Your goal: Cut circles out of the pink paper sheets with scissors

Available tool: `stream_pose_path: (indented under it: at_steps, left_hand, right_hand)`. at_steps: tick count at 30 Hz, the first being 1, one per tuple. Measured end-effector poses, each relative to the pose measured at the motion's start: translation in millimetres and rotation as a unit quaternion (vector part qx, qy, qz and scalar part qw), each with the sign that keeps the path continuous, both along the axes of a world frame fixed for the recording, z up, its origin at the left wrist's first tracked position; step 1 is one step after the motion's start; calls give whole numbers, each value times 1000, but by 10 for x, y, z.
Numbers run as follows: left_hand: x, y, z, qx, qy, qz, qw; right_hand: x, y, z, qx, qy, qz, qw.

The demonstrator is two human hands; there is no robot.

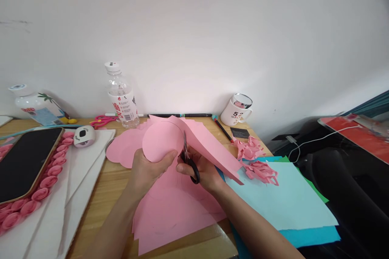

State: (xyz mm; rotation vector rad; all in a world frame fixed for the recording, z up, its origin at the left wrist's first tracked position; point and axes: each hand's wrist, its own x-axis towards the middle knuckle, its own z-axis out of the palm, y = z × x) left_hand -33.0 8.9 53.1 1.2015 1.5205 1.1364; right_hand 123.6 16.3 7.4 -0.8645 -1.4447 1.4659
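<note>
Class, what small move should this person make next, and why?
Probably a short, curving snip: the right hand holds black-handled scissors with the blades at the right edge of the pink disc, the left hand grips that disc, and surplus pink paper flares away to the right.
</note>
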Motion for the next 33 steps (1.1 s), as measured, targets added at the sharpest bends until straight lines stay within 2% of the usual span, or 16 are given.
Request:
stream_pose_path:
  at_steps: [11,25,33]
  left_hand:
    - [-3,1,-34,-7,5,2,1000]
    - [-7,3,-29,-6,1,-1,1000]
    - [1,7,-11,0,1,-9,1000]
  right_hand:
    - [5,4,67,-1,-33,-13,999]
    - [22,1,14,18,-41,-24,999]
    - [6,-14,47,-8,-49,-22,999]
